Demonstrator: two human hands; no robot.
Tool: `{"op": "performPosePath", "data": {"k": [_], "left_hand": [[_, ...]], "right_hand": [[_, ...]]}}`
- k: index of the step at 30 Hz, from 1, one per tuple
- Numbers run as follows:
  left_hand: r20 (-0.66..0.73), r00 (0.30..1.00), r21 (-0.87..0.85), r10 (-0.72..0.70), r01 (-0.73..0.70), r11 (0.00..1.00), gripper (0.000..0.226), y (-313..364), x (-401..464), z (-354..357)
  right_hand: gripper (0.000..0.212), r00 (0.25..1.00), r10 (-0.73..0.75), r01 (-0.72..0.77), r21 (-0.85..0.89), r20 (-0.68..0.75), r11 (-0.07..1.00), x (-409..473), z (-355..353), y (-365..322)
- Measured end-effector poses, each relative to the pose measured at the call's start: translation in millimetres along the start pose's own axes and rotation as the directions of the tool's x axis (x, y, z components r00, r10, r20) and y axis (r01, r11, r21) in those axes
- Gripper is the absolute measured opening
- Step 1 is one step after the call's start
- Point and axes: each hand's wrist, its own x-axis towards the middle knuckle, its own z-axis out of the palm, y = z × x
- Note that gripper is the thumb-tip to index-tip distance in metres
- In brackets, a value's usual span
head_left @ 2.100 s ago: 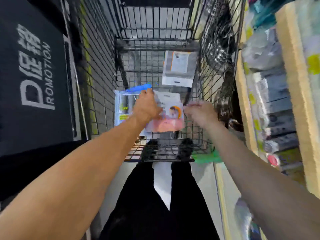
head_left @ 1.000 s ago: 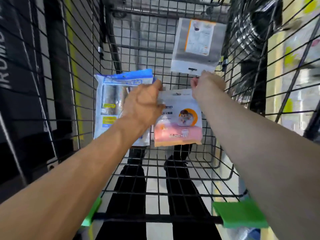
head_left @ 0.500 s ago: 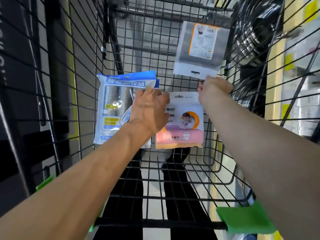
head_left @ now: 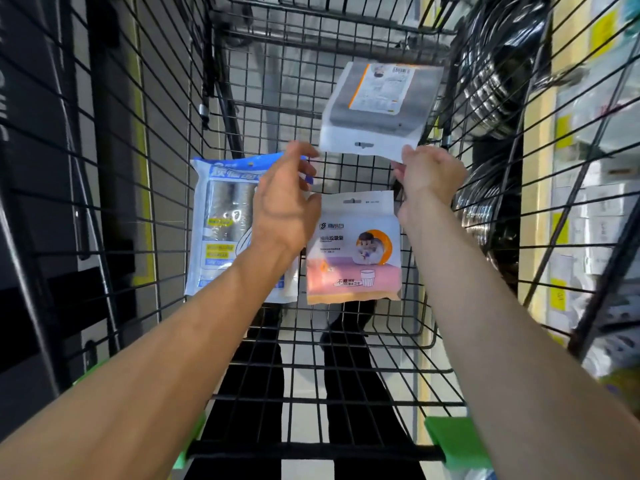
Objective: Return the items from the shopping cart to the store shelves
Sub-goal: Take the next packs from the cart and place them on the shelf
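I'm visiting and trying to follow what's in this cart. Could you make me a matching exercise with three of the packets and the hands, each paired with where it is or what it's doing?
Things:
1. blue and white plastic packet
2. white packet with a pink band and cartoon figure
3. grey and white flat packet with an orange-edged label
4. left hand

States:
A. pinched at its lower edge by the right hand
B. lying in the black wire cart, middle, untouched
C. open, fingers spread, holding nothing
D. lying at the left, partly under the left forearm

Pairs: 1-D, 2-B, 3-A, 4-C
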Motion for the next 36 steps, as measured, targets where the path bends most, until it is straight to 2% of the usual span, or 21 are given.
{"op": "performPosePath", "data": {"k": [3,5,7,10,12,13,15,17,19,20,21,23,24,26,28,30,31,33,35,36], "left_hand": [[-0.045,0.999,-0.13,-0.018,0.012,0.992,0.077,8.8,3.3,-0.5],[-0.022,1.0,-0.199,-0.017,0.012,0.98,0.08,16.7,1.8,-0.8],[0.022,0.999,-0.32,-0.05,0.054,0.946,0.075,23.0,-0.7,-1.8],[0.037,0.999,-0.433,0.029,-0.01,0.901,0.056,22.7,-2.6,-4.4],[0.125,0.991,-0.482,0.041,0.024,0.876,0.045,21.8,-6.3,-7.3],[0.17,0.985,-0.492,0.04,0.049,0.869,0.043,23.8,-8.8,-8.7],[0.23,0.972,-0.513,0.041,0.085,0.854,0.042,27.9,-13.5,-9.5],[0.272,0.962,-0.531,0.01,0.141,0.836,0.041,30.0,-18.8,-8.6],[0.292,0.953,-0.45,-0.081,0.211,0.868,0.039,29.9,-25.1,-6.9],[0.3,0.945,-0.377,-0.134,0.246,0.893,0.039,30.8,-28.9,-6.2],[0.301,0.936,-0.282,-0.182,0.27,0.92,0.04,31.7,-33.2,-5.0],[0.273,0.923,0.011,-0.272,0.28,0.96,0.046,34.4,-42.3,-0.1],[0.258,0.91,0.178,-0.324,0.285,0.942,0.05,36.8,-47.2,3.6],[0.245,0.886,0.408,-0.393,0.273,0.871,0.054,38.8,-54.8,13.5],[0.268,0.869,0.561,-0.416,0.21,0.801,0.054,37.2,-56.6,22.5],[0.308,0.851,0.651,-0.425,0.137,0.746,0.051,35.5,-56.6,25.1],[0.328,0.848,0.676,-0.416,0.097,0.731,0.046,34.5,-57.3,26.1],[0.358,0.84,0.691,-0.408,0.055,0.72,0.044,33.1,-59.8,26.7],[0.374,0.815,0.629,-0.443,0.128,0.767,0.05,28.3,-59.2,26.0],[0.378,0.798,0.553,-0.469,0.212,0.806,0.053,26.7,-58.2,25.8]], "right_hand": [[0.022,0.996,-0.081,0.079,0.046,0.048,0.996,-34.1,-14.5,-20.3],[0.023,0.993,-0.09,0.083,0.096,0.072,0.992,-54.8,-25.5,-36.3],[0.024,0.992,-0.058,0.044,0.12,0.11,0.992,-69.4,-37.8,-48.6],[0.023,0.976,0.058,-0.095,0.173,0.208,0.98,-81.5,-55.3,-64.1],[0.02,0.958,0.086,-0.142,0.191,0.274,0.971,-84.8,-66.5,-68.2],[0.017,0.958,0.069,-0.121,0.173,0.277,0.977,-85.9,-71.1,-68.7],[0.008,0.977,-0.038,0.026,0.06,0.211,0.998,-82.2,-77.6,-64.2],[0.021,0.967,-0.199,0.22,-0.122,0.161,0.968,-75.2,-82.1,-52.6],[0.035,0.926,-0.292,0.364,-0.369,0.238,0.855,-68.0,-84.4,-35.7],[0.037,0.917,-0.257,0.385,-0.509,0.305,0.77,-64.1,-85.0,-24.7],[0.036,0.92,-0.17,0.365,-0.619,0.352,0.696,-60.0,-85.1,-13.3],[0.031,0.928,0.029,0.267,-0.715,0.372,0.646,-49.4,-83.3,12.3],[0.032,0.931,0.068,0.244,-0.752,0.358,0.612,-43.5,-83.1,24.0],[0.041,0.949,0.037,0.248,-0.813,0.313,0.526,-32.4,-83.5,40.1],[0.046,0.954,0.012,0.26,-0.85,0.298,0.457,-27.4,-83.6,42.2],[0.046,0.952,0.058,0.253,-0.879,0.301,0.405,-25.4,-83.7,42.5],[0.049,0.952,0.104,0.219,-0.877,0.289,0.428,-24.0,-82.9,44.5],[0.069,0.938,0.229,0.091,-0.824,0.26,0.559,-24.9,-84.0,48.7],[0.091,0.927,0.302,-0.07,-0.69,0.221,0.72,-24.1,-85.7,57.7],[0.088,0.927,0.306,-0.108,-0.625,0.218,0.773,-18.2,-87.7,65.4]]}}
